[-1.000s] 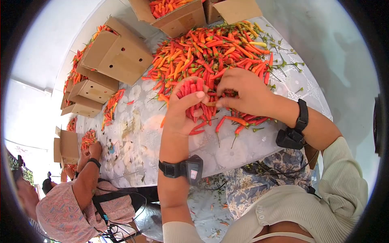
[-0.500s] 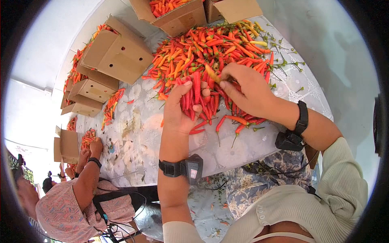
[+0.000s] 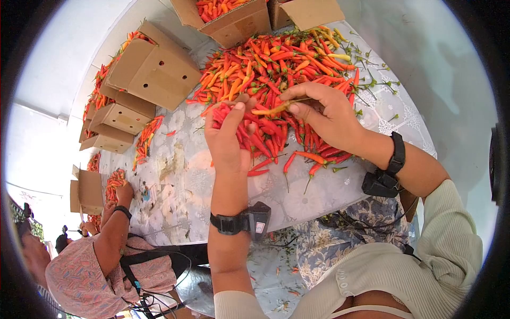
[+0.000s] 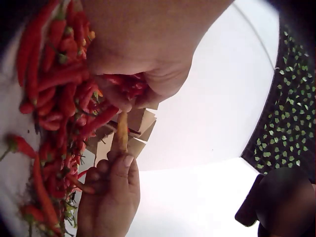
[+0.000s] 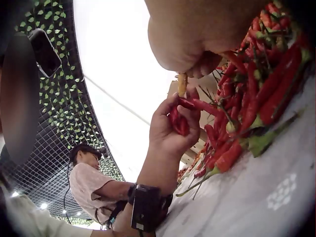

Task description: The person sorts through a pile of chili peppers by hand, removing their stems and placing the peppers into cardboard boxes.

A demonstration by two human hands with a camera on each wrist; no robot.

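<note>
The left hand point(image 3: 228, 141) curls round several red chillies point(image 3: 255, 139) at the near edge of a big pile of red and orange chillies point(image 3: 276, 64). Just right of it, the right hand point(image 3: 332, 117) pinches a yellowish-orange chilli point(image 3: 273, 110) between thumb and finger. In the left wrist view this chilli point(image 4: 122, 133) stands between the left hand point(image 4: 143, 64) and the right hand point(image 4: 111, 192). Red chillies point(image 5: 178, 121) show inside the left hand point(image 5: 173, 123) in the right wrist view, below the right hand point(image 5: 202, 39).
Open cardboard boxes point(image 3: 155, 69) of chillies line the table's far and left sides. Loose green stems point(image 3: 372, 82) lie right of the pile. Another person point(image 3: 106, 250) works at the left by a small chilli heap point(image 3: 114, 183). Loose chillies point(image 3: 313, 169) lie at the near side.
The yellowish chilli has tipped from slanting upward to nearly level, pointing left. The left hand has shifted slightly left and turned, its red chillies now lying more slanted.
</note>
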